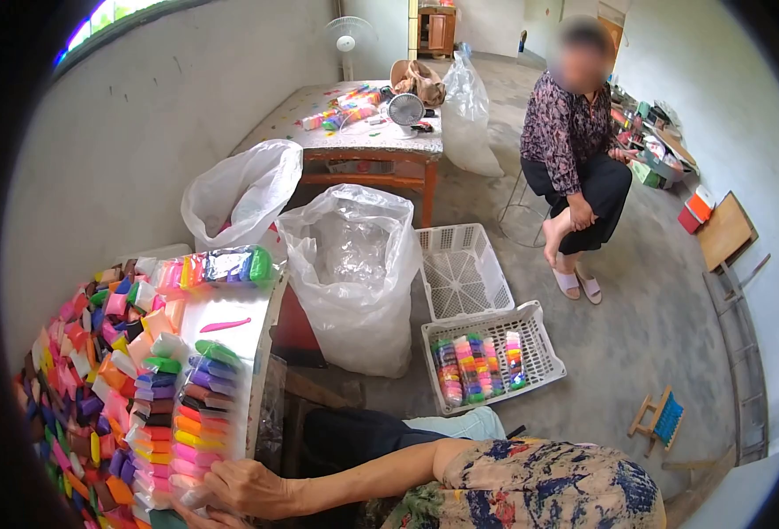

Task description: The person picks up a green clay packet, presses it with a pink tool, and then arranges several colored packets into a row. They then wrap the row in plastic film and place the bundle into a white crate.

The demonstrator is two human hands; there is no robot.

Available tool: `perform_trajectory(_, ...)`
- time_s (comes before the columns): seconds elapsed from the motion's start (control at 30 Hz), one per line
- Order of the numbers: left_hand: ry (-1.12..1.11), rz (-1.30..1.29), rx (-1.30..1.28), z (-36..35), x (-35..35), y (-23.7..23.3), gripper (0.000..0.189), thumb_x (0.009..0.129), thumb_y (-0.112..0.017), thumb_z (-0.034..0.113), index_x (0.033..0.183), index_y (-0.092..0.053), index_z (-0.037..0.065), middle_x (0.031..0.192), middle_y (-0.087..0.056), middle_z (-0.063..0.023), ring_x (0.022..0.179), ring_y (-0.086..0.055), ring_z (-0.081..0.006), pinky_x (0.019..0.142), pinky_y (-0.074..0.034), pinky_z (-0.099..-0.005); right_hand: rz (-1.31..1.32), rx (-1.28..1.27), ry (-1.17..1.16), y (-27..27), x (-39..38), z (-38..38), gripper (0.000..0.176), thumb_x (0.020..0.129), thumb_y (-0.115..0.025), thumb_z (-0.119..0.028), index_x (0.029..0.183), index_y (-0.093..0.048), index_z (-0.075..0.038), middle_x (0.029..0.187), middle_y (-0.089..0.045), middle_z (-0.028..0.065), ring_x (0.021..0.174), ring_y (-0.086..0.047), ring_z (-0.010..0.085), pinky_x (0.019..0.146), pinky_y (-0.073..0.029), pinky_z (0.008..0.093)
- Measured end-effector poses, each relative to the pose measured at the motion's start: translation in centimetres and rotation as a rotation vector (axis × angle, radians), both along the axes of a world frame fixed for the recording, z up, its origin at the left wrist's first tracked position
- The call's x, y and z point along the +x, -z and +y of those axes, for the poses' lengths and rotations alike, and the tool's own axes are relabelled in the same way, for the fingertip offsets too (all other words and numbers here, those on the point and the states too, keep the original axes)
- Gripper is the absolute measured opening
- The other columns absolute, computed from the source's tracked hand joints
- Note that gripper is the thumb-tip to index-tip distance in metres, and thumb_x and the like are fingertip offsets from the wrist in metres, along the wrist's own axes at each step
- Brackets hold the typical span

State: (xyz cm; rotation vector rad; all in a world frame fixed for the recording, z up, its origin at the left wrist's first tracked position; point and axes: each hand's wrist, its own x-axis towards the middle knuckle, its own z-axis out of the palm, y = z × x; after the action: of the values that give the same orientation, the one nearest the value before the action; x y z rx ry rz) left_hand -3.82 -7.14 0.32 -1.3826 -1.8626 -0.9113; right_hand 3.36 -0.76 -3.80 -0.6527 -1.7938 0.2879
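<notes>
At the lower edge, my right hand (247, 488) is closed with bent fingers at the near end of a clear bag of coloured clay packets (203, 410). Only part of my left hand (203, 518) shows beside it, its fingers seeming to pinch the same end. The packets lie in a stacked row, green and purple at the far end, yellow and pink nearer. A second row of clay packets (154, 419) lies alongside on the left. Beyond them, a pink plastic tool (226, 325) rests on the white tabletop (218, 309), near another filled bag (218, 267).
Loose clay packets (81, 388) are heaped at left. Large plastic bags (354, 291) stand beyond the table. On the floor are a white crate (539, 375) with several filled bags and another crate (464, 273). A seated person (574, 150) is at the back right.
</notes>
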Motion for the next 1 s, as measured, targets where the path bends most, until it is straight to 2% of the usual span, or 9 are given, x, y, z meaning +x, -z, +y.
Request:
perform_trajectory(0.13, -0.012, 0.05, 0.017, 0.2, -0.9, 0.9, 0.043, 0.093, -0.056, 0.014, 0.131, -0.053, -0.004, 0.113, -0.064, -0.0272, 0.097, -0.062, -0.0451, 0.085, -0.05, -0.0487, -0.036, -0.001, 0.018, -0.2, 0.3, 0.0, 0.015, 0.079, -0.06, -0.008, 0.09, -0.053, 0.001, 0.083, -0.054, 0.0142, 0.069, -0.061, 0.024, 0.058, -0.052, 0.0326)
perform_trajectory(0.33, -0.038, -0.019, -0.029, 0.1, -0.9, 0.7, 0.04, 0.092, -0.053, 0.011, 0.129, -0.054, -0.004, 0.109, -0.064, -0.028, 0.094, -0.062, -0.0455, 0.081, -0.05, -0.0499, -0.04, -0.002, 0.029, 0.0, 0.0, 0.0, 0.017, 0.078, -0.061, -0.009, 0.09, -0.054, 0.001, 0.085, -0.055, 0.0145, 0.071, -0.061, 0.0245, 0.059, -0.052, 0.0325)
perform_trajectory(0.63, -0.008, 0.033, -0.008, 0.1, -1.4, 0.9, 0.044, 0.09, -0.051, 0.008, 0.132, -0.052, -0.006, 0.116, -0.063, -0.0298, 0.1, -0.062, -0.0459, 0.087, -0.051, -0.0484, -0.041, 0.032, 0.036, 0.0, -0.4, 0.2, 0.016, 0.075, -0.06, -0.008, 0.086, -0.056, 0.002, 0.083, -0.055, 0.0137, 0.072, -0.059, 0.0249, 0.059, -0.052, 0.0336)
perform_trajectory(1.0, 0.022, -0.051, -0.009, 0.0, -0.9, 0.8, 0.039, 0.092, -0.051, 0.009, 0.128, -0.056, -0.005, 0.114, -0.064, -0.0278, 0.098, -0.063, -0.0443, 0.086, -0.052, -0.0479, -0.036, 0.048, 0.081, 1.7, -2.2, 0.8, 0.015, 0.073, -0.061, -0.008, 0.083, -0.055, 0.001, 0.083, -0.055, 0.0143, 0.072, -0.059, 0.0248, 0.061, -0.052, 0.0344)
